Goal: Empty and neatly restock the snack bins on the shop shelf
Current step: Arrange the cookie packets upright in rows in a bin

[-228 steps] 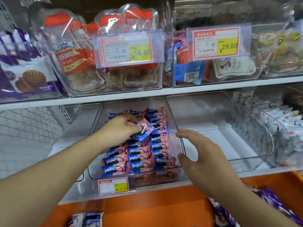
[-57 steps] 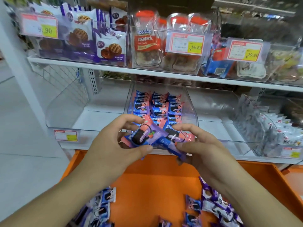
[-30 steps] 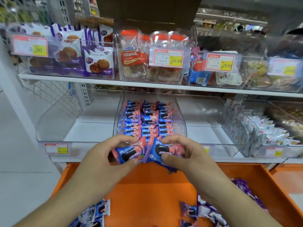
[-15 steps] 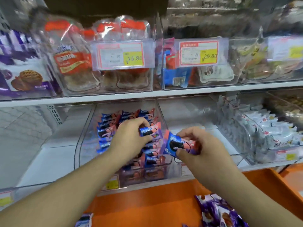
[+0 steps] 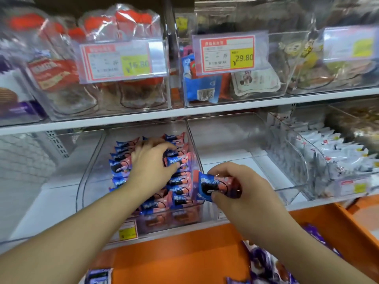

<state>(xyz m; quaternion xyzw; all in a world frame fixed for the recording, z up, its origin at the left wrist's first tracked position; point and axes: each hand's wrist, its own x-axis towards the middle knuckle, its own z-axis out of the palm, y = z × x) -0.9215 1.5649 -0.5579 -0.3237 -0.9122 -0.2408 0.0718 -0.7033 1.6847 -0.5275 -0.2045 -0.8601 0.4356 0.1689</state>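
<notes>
A: What are the hands doing?

B: The left hand (image 5: 152,162) is down inside the clear bin (image 5: 90,173) at the centre of the frame, fingers curled around one blue-and-pink snack packet (image 5: 175,161) near the top of the right-hand row. The right hand (image 5: 243,189) is just outside the bin's right wall, lower centre, pinching another small stack of the same packets (image 5: 213,186) between thumb and fingers.

A: How many in that stack?

B: Hard to say; the wrappers blur together, so perhaps two or three.

A: And the bin itself?

B: It holds rows of packets (image 5: 121,160) laid overlapping from back to front, with a price tag (image 5: 128,232) on its front lip. To its right sits another clear bin (image 5: 256,160), and further right a bin of white wrapped snacks (image 5: 338,158).

A: Above?

B: The upper shelf (image 5: 143,117) carries bins of bagged goods; one tag reads 16.80 (image 5: 123,62), the next 29.80 (image 5: 227,53).

A: Below?

B: An orange tray (image 5: 174,259) spans the bottom of the frame, with purple packets (image 5: 270,265) lying at lower right and one more packet (image 5: 98,276) at the lower left edge.
</notes>
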